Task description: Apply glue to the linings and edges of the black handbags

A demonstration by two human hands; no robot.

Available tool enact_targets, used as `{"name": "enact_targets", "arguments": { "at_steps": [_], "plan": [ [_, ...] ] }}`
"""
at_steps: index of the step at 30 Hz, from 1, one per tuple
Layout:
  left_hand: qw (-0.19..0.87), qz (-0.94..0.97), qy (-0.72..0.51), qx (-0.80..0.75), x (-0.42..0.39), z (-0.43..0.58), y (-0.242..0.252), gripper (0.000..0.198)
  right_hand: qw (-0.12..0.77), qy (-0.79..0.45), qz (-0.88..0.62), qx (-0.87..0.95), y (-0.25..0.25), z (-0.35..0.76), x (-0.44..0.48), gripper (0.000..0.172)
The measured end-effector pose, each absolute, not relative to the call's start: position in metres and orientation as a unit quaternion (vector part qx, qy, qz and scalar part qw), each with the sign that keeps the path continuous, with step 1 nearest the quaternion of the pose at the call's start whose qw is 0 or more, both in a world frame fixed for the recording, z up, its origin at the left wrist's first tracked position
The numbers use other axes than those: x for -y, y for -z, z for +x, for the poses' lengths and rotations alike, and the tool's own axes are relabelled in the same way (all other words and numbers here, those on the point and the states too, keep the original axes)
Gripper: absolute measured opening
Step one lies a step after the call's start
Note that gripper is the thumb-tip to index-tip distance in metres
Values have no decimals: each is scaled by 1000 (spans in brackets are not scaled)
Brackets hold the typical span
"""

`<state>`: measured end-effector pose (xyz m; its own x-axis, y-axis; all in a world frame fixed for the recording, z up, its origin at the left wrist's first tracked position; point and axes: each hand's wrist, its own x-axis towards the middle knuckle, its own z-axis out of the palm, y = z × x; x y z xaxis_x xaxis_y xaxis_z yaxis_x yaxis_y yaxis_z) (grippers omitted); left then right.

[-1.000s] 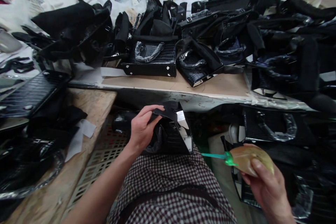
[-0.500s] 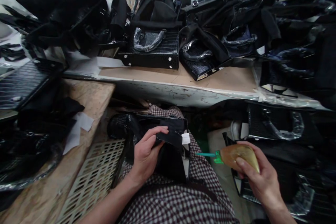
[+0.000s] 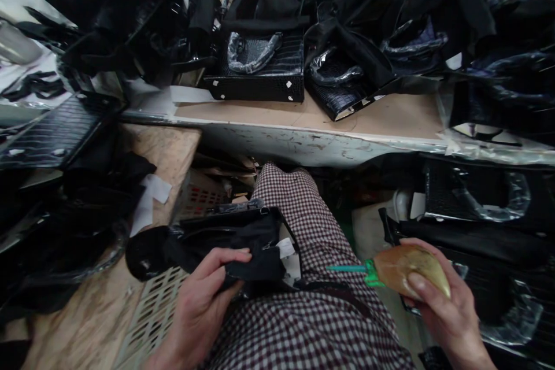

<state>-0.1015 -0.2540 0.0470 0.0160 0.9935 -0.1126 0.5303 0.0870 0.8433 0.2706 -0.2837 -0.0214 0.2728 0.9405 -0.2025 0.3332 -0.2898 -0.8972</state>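
Note:
On my lap, over checked cloth [image 3: 286, 191], lies a black handbag [image 3: 195, 243] with its lining fabric showing and a small white label [image 3: 285, 248] near its right end. My left hand [image 3: 208, 289] pinches the bag's black fabric, thumb below and fingers on top. In my right hand [image 3: 446, 300] is a glue bottle [image 3: 410, 269], amber and soft-looking, wrapped by the fingers. Its green cap and thin teal nozzle [image 3: 347, 269] point left toward the bag, apart from it.
Ahead runs a workbench [image 3: 277, 113] piled with black handbags [image 3: 264, 63] whose handles are wrapped in clear plastic. More bags [image 3: 472, 191] are stacked at my right. A wooden board [image 3: 160, 144] with bags stands left, beside a pale plastic crate [image 3: 150, 312].
My left hand and the handbag have come closer to my body and moved left. The bottle in my right hand has shifted slightly right, still pointing left. The camera view has shifted a little.

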Motion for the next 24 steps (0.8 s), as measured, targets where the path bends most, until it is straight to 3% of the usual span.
{"name": "enact_targets", "arguments": {
  "at_steps": [6, 11, 24],
  "plan": [
    [500, 500, -251, -661, 272, -110, -53, 10, 399, -461, -680, 408, 24, 249, 274, 45],
    [575, 411, -231, -669, 263, -115, -57, 6, 379, -472, -640, 475, 37, 245, 261, 48],
    [551, 412, -255, -680, 253, -123, -52, 11, 375, -399, -526, 651, 37, 215, 243, 44]
  ]
}}
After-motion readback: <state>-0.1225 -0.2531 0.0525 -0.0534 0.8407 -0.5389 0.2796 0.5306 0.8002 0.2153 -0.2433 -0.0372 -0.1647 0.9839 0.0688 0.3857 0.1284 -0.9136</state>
